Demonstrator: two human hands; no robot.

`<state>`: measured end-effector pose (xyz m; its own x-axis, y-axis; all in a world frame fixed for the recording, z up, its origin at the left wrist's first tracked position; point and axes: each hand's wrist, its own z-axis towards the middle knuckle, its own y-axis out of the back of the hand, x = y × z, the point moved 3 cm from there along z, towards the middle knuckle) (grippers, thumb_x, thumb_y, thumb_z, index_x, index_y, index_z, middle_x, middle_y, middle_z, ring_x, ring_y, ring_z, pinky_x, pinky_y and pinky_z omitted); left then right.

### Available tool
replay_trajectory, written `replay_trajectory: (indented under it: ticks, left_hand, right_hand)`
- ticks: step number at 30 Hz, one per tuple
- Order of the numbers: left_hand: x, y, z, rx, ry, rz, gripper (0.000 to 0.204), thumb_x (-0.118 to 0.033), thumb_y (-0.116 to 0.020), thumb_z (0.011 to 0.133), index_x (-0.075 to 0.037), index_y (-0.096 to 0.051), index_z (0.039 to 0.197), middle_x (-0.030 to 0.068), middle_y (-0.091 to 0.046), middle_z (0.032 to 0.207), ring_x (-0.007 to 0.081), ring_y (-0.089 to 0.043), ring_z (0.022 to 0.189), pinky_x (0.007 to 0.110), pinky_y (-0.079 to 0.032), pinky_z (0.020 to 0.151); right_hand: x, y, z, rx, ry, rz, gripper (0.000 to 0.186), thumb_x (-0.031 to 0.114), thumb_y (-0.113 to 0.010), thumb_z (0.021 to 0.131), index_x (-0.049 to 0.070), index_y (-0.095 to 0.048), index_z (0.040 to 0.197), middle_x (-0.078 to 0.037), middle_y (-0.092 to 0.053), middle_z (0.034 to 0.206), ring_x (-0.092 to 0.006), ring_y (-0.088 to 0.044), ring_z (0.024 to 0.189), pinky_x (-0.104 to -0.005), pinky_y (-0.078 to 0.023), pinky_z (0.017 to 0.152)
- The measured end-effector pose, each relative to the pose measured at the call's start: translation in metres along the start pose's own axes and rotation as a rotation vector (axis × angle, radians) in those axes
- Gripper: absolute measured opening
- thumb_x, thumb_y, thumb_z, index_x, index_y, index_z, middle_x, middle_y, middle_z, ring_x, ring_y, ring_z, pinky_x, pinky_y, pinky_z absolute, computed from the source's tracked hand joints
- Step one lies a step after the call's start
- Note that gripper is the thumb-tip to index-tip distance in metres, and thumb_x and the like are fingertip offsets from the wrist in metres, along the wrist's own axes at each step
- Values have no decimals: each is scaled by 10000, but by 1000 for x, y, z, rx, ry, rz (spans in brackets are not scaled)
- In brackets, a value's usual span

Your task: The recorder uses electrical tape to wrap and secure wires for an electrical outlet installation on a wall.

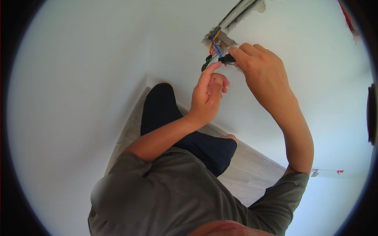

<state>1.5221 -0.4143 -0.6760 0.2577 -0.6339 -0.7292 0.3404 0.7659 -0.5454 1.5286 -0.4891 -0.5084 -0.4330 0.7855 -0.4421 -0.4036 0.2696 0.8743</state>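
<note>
Black tool (227, 59) pinched by right hand (262, 70) near seemingly coloured wires (215, 42).

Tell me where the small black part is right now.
In the head view, the small black part sits upper centre, pinched in the right hand fingertips, against the white wall just below the wall opening with coloured wires; the left hand is just under it.

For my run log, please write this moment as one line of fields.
left hand: index fingertip at wires | right hand: pinching small black tool | coloured wires: coming out of wall box opening | wall: white
</note>
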Motion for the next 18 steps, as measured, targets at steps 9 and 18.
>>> replay_trajectory:
  ticks: [9, 18]
  left_hand:
    - [-8, -9, 15, -79, 260, 5, 394, -161, -388, 1050, 18, -401, 1401, 82, -623, 1030, 114, -596, 789, 254, -484, 641]
    - [-10, -2, 43, -155, 727, -520, 230, -229, -441, 1049, -31, -555, 1034, 80, -639, 928, 162, -625, 756, 283, -500, 607]
  right_hand:
    - [3, 2, 4, 37, 7, -15, 174, 40, -686, 735, 67, -654, 904, -63, -639, 838, -222, -640, 787, -333, -507, 670]
    - [-5, -2, 3, 3, -8, -16, 148, 68, -698, 733, 50, -655, 874, -77, -643, 814, -241, -658, 785, -347, -535, 640]
